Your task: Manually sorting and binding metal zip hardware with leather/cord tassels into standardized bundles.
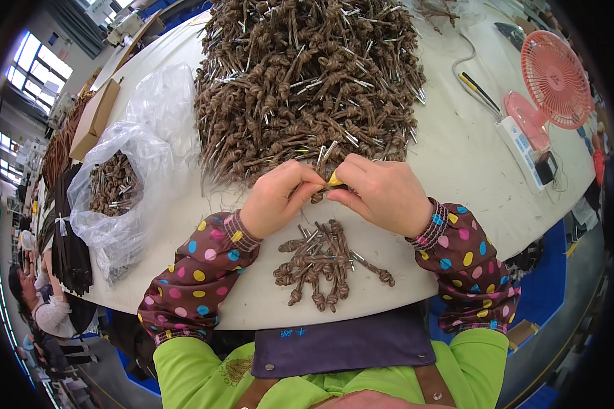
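My left hand is closed, thumb and fingertips pinching a brown knotted cord with silvery tips. Against it, my right hand is also closed, on a small yellow and dark object whose kind the fingers mostly hide. Just beyond both hands rises a large heap of brown knotted cords with metal-looking tips. Between my forearms, near the table's front edge, lies a small pile of similar knotted cords.
On the white table, a clear plastic bag holding more cords stands left, beside a cardboard box. To the right are a pink fan, a white power strip and a yellow-black tool. Another person sits far left.
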Available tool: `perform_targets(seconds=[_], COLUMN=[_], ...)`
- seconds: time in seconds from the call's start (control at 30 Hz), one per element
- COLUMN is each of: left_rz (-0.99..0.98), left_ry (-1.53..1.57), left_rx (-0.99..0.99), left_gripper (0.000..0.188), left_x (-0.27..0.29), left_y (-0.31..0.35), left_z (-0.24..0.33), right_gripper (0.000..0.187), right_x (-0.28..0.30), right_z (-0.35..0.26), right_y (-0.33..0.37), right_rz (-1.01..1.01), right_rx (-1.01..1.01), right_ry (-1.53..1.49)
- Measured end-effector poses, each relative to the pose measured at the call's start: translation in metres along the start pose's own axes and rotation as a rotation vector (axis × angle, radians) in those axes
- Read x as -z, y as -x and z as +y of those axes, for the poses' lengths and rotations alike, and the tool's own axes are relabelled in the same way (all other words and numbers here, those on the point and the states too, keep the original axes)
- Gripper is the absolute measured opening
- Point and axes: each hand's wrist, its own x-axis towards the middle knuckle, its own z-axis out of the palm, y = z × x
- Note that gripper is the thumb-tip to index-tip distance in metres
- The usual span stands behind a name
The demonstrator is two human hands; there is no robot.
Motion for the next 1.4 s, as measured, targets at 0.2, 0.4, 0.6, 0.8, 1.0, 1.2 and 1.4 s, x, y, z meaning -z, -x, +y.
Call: perform_targets(seconds=[0.2,0.4,0.6,0.8,1.0,1.2,1.4], left_rz=[0.023,0.017,-0.001,-0.03,-0.136,-0.075,-0.218], left_ry=[0.018,0.007,-0.016,0.226,0.324,-0.052,-0.492], left_rx=[-0.012,-0.023,-0.05,0.129,0.098,0.148,0.007], left_gripper=[0.008,0.009,0.009,0.005,0.004,0.003,0.021], left_x=[-0.002,-0.003,-0.004,-0.003,-0.005,0.012,0.024], left_y=[-0.001,0.0,0.001,0.004,0.004,-0.005,0.009], left_z=[-0.002,-0.003,-0.005,-0.003,0.0,0.006,0.004], right_gripper=[0.022,0.021,0.023,0.021,0.022,0.02,0.022], right_x=[0.003,0.002,0.002,0.007,-0.007,0.002,-0.008], right_z=[0.003,0.003,0.0,0.009,0.015,0.017,0.014], right_y=[0.0,0.0,0.0,-0.001,-0.006,-0.006,-0.003], right_rz=[0.011,-0.021,-0.051,-0.025,0.114,-0.046,-0.245], right_rx=[-0.056,-0.08,-0.061,-0.094,-0.383,-0.537,-0.504], right_ry=[-0.148,-0.193,-0.117,-0.272,-0.849,-1.003,-1.171])
